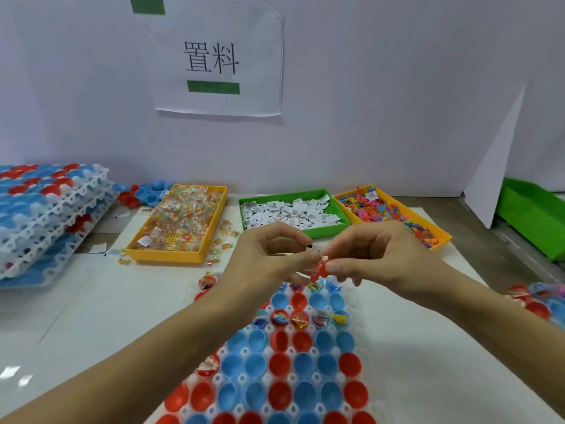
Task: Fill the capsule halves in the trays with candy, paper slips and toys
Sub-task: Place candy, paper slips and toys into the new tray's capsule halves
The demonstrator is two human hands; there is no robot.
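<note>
While both hands meet above the tray (363,390), the right hand (371,255) pinches a red toy (319,268) hanging lengthwise downward; the left hand (269,258) pinches a paper slip (315,248).

Candy bin (180,228) left, slips bin (292,211) centre, toys bin (394,214) right.

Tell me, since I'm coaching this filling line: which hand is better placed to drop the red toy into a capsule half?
Probably the right hand: its fingertips pinch the red toy directly above the tray's far rows. The left hand seems to hold a paper slip.
</note>
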